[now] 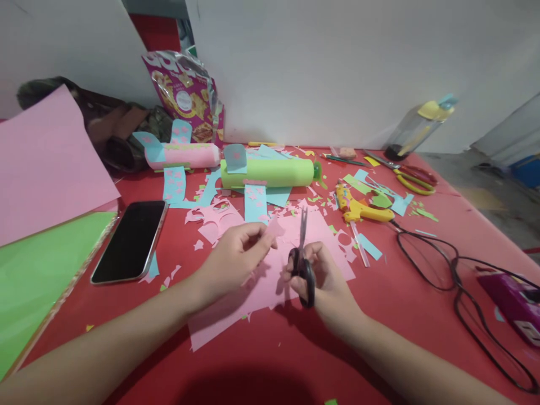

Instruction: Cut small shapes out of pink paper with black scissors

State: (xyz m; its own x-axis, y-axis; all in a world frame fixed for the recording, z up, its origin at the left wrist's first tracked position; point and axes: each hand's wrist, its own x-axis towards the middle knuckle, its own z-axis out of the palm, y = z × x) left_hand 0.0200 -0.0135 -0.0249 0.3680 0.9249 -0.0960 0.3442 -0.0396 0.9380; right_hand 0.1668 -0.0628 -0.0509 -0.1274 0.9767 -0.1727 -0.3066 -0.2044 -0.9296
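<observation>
My left hand (242, 253) is closed in a pinch on a small pink paper piece (276, 227). In my right hand (327, 281) is a pair of black-handled scissors (304, 270), blades pointing up and nearly together, just right of the paper piece. Beneath both hands lies a large pink paper sheet (219, 322) with cut edges. Beyond them rests a green paper-covered tube (287, 171) with blue paper fins, and left of it a pink tube (189, 154) with similar fins. Pink paper with round cut-outs (219, 216) lies behind my left hand.
A phone (130, 242) lies at the left by pink (50, 169) and green sheets (37, 275). On the right are a yellow glue gun (363, 211), its black cord, red-and-yellow scissors (415, 177), a purple power strip (510, 304) and a bottle (417, 132). A snack bag (185, 95) stands behind.
</observation>
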